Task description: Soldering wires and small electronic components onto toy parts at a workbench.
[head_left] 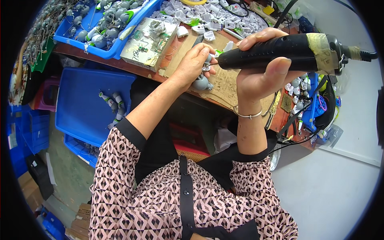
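Observation:
My right hand (pixel 256 82) is wrapped round a black corded electric screwdriver (pixel 292 46) with yellowish tape near its cord end. The tool lies nearly level, its narrow end pointing left. My left hand (pixel 191 66) grips a small grey and white plastic toy part (pixel 202 83) with a rounded grey end hanging below the fingers. The screwdriver's narrow end meets that part beside my left fingertips; the exact contact is hidden. Both hands are over a worn sheet of cardboard (pixel 228 86) at the near edge of the table.
A blue tray of grey and white parts (pixel 114 50) stands far left, beside a box (pixel 138 56) bearing small circuit boards. Loose white shells (pixel 192 16) cover the back. Lower left, another blue tray (pixel 80 104) holds several assembled pieces. Cables and a blue bin (pixel 310 114) are at right.

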`<state>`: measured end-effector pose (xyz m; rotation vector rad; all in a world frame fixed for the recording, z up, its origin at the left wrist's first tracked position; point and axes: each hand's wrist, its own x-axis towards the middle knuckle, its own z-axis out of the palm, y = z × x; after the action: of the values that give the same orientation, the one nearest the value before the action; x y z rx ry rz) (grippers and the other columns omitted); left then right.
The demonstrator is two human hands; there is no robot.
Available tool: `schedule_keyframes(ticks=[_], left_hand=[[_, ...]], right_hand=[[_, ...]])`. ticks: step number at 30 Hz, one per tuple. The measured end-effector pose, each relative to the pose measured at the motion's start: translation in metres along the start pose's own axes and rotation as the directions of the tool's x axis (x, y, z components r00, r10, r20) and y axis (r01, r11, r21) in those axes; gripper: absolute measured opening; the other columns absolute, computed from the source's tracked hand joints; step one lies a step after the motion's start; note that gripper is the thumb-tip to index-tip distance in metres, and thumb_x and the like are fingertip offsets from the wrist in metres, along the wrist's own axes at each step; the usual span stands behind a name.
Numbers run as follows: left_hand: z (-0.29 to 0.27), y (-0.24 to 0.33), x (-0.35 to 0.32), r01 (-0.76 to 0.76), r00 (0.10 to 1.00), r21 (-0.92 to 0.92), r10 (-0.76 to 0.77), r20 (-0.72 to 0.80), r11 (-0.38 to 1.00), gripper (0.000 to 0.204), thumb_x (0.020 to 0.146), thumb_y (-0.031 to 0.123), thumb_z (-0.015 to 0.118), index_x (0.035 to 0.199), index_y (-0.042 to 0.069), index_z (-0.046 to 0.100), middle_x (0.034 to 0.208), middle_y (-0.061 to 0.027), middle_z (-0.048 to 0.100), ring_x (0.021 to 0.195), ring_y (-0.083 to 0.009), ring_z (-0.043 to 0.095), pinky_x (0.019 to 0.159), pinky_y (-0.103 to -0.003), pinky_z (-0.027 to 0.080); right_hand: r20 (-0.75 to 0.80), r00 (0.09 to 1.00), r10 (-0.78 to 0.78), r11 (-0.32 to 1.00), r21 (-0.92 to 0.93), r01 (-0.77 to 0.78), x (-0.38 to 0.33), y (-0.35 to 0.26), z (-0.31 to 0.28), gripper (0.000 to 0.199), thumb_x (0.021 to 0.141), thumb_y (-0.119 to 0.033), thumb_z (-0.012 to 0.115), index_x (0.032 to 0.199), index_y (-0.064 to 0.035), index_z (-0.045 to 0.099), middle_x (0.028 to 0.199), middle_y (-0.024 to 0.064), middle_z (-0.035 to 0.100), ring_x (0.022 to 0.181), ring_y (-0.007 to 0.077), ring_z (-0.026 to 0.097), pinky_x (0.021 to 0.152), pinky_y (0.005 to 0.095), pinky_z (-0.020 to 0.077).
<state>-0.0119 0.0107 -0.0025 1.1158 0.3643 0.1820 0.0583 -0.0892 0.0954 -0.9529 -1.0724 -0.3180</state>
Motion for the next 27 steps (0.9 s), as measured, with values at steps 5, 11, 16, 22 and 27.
schedule_keyframes(ticks=[5,11,16,22,27], left_hand=[[0.000,0.000,0.000,-0.016,1.000,-0.002,0.016,-0.008,1.000,0.025,0.109,0.026,0.039,0.113,0.008,0.055,0.093,-0.0063,0.058,0.068,-0.0102,0.062,0.055,-0.023,0.049],[0.000,-0.002,0.002,-0.022,1.000,-0.032,0.022,0.001,0.999,0.024,0.108,0.026,0.040,0.112,0.007,0.055,0.091,-0.0053,0.057,0.066,-0.0098,0.060,0.054,-0.023,0.048],[-0.002,-0.005,0.003,-0.026,1.000,-0.052,0.027,0.009,0.998,0.025,0.108,0.026,0.040,0.111,0.007,0.056,0.090,-0.0048,0.057,0.066,-0.0097,0.060,0.054,-0.022,0.047],[-0.007,-0.007,0.001,-0.033,0.999,-0.010,0.033,0.003,0.999,0.025,0.109,0.026,0.039,0.111,0.007,0.056,0.092,-0.0057,0.059,0.066,-0.0100,0.060,0.054,-0.022,0.047],[-0.004,-0.007,0.008,-0.017,0.999,-0.010,0.018,0.033,1.000,0.026,0.109,0.029,0.040,0.114,0.007,0.054,0.094,-0.0080,0.062,0.069,-0.0092,0.061,0.057,-0.022,0.049]], right_hand=[[-0.027,0.997,0.067,0.997,0.036,-0.066,-0.008,0.000,0.004,0.063,0.094,-0.052,0.062,0.122,-0.0006,0.040,0.087,0.0147,0.057,0.067,0.0226,0.064,0.061,0.0358,0.0560],[-0.025,0.992,0.125,0.992,0.022,-0.125,-0.006,-0.007,0.011,0.065,0.091,-0.057,0.064,0.109,0.0021,0.044,0.085,0.0129,0.055,0.066,0.0222,0.063,0.061,0.0360,0.0549],[-0.028,0.995,0.094,0.994,-0.052,-0.095,-0.005,-0.011,0.016,0.064,0.092,-0.056,0.063,0.110,0.0020,0.042,0.085,0.0142,0.057,0.065,0.0213,0.062,0.060,0.0362,0.0554],[-0.007,0.982,0.191,0.981,-0.017,-0.191,-0.005,-0.014,0.002,0.071,0.088,-0.067,0.059,0.101,0.0016,0.049,0.084,0.0134,0.058,0.066,0.0216,0.063,0.063,0.0347,0.0558],[-0.114,0.990,0.082,0.992,0.106,-0.070,0.024,-0.025,-0.020,0.073,0.090,-0.071,0.051,0.100,0.0009,0.053,0.087,0.0134,0.059,0.069,0.0235,0.062,0.066,0.0375,0.0544]])
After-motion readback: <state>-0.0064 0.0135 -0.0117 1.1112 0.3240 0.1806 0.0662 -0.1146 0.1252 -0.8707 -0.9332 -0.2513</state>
